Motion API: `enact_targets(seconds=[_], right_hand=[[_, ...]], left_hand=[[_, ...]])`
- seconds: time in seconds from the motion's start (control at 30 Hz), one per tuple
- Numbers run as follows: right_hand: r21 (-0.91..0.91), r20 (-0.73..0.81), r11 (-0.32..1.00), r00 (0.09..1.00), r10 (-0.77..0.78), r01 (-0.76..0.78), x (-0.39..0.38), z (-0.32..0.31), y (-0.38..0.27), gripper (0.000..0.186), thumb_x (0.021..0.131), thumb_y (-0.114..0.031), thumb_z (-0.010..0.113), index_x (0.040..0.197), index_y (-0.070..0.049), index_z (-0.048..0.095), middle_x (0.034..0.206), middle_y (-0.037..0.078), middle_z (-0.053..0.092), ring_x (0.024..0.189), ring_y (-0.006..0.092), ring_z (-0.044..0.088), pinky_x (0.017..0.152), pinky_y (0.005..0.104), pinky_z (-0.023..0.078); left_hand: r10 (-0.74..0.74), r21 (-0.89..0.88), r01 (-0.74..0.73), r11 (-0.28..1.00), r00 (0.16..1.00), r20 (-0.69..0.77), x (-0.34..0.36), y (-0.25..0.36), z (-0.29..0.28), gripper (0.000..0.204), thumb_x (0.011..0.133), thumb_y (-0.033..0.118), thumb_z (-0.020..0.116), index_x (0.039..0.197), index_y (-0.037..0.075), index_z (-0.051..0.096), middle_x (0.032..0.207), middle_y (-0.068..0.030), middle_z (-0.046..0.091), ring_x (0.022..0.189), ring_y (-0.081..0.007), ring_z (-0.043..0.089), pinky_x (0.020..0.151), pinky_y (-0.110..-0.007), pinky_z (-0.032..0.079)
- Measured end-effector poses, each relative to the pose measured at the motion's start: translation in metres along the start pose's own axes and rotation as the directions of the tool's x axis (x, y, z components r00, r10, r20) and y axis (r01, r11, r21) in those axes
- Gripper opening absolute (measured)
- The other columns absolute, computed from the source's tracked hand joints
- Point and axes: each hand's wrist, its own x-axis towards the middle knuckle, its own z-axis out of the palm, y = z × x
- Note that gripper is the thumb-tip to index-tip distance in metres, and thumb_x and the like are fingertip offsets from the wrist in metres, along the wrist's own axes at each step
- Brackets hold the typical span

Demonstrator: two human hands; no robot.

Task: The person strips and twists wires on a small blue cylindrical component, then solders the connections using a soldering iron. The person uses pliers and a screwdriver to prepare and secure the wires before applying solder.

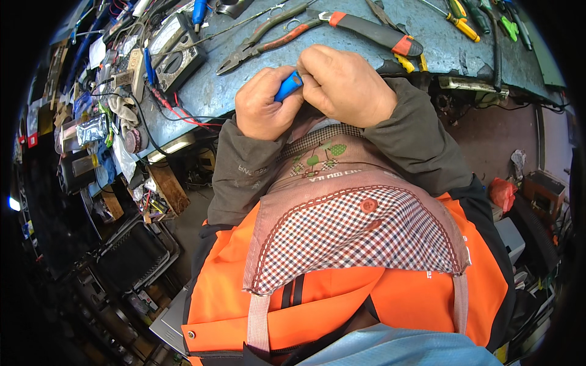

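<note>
My left hand [264,104] is closed around a short blue cylinder [288,87], with a dull brownish end showing between thumb and fingers. Right beside it, my right hand [348,85] is curled into a fist, its thumb and forefinger pinched together close to the cylinder's end. What those fingers grip, if anything, is hidden. Both hands are held together at the front edge of a blue workbench [213,91]. Just beyond them lie slip-joint pliers [259,46] with worn red handles and a tool with a black and red grip [375,33].
An analogue multimeter [177,58] with red and black leads lies at the left. Clutter of small parts [91,128] fills the bench's left end. Yellow-handled screwdrivers [465,29] lie at the far right. A red plastic bag [503,194] is on the right, below bench level.
</note>
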Motion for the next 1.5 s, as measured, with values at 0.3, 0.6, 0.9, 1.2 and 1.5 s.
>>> enact_targets(seconds=[0.3,0.6,0.9,1.2,1.5], right_hand=[[0.046,-0.111,0.996,0.99,0.082,-0.077,-0.008,0.018,-0.003,0.018,0.09,-0.009,0.068,0.099,-0.002,0.055,0.087,0.022,0.062,0.077,0.0474,0.065,0.064,0.054,0.054],[0.125,-0.181,0.978,0.965,0.188,-0.167,-0.009,0.023,-0.01,0.013,0.092,-0.009,0.068,0.098,-0.001,0.059,0.086,0.023,0.067,0.076,0.0468,0.067,0.065,0.0522,0.055],[0.321,-0.047,0.933,0.981,0.188,-0.164,-0.006,-0.01,-0.003,0.011,0.093,-0.011,0.076,0.101,-0.003,0.079,0.091,0.015,0.074,0.082,0.0315,0.074,0.071,0.0387,0.058],[-0.036,-0.018,0.999,1.0,0.002,-0.003,-0.002,-0.015,-0.008,0.009,0.091,-0.006,0.075,0.099,-0.002,0.072,0.089,0.015,0.068,0.078,0.0354,0.07,0.067,0.0416,0.056],[-0.022,-0.008,1.0,1.0,0.021,-0.021,-0.005,0.0,-0.005,0.015,0.09,-0.011,0.07,0.094,-0.003,0.059,0.086,0.018,0.064,0.076,0.0423,0.067,0.064,0.0514,0.056]], left_hand=[[0.017,0.013,-0.017,1.0,1.0,-0.016,-0.002,-0.001,0.001,0.033,0.079,0.001,0.079,0.112,0.002,0.076,0.087,-0.0157,0.069,0.075,-0.0338,0.069,0.067,-0.039,0.056],[0.006,-0.008,-0.006,1.0,0.999,-0.039,-0.002,-0.001,0.002,0.03,0.082,0.002,0.081,0.112,0.002,0.076,0.088,-0.015,0.071,0.075,-0.0328,0.071,0.067,-0.039,0.056],[-0.005,-0.035,0.003,0.999,0.999,-0.038,0.0,0.001,0.002,0.028,0.083,0.005,0.085,0.11,0.001,0.076,0.089,-0.0153,0.073,0.075,-0.0307,0.072,0.068,-0.037,0.057],[0.069,0.004,-0.069,0.998,0.997,-0.02,-0.001,-0.001,0.004,0.03,0.081,0.004,0.083,0.111,0.003,0.077,0.089,-0.014,0.072,0.076,-0.0323,0.072,0.067,-0.039,0.057],[0.105,0.047,-0.104,0.993,0.994,-0.005,-0.005,-0.005,0.004,0.034,0.077,0.003,0.081,0.111,0.004,0.076,0.086,-0.0135,0.069,0.073,-0.0342,0.068,0.065,-0.042,0.055]])
